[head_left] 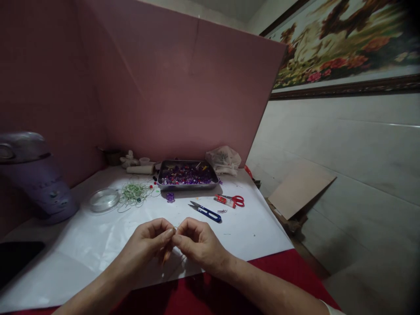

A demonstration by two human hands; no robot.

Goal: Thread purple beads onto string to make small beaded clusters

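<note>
Near the front edge of the white sheet, the left hand and right hand meet fingertip to fingertip, both pinched shut on a thin thread, barely visible below them. Whatever sits between the fingertips is hidden. Blue snips lie beyond.
</note>
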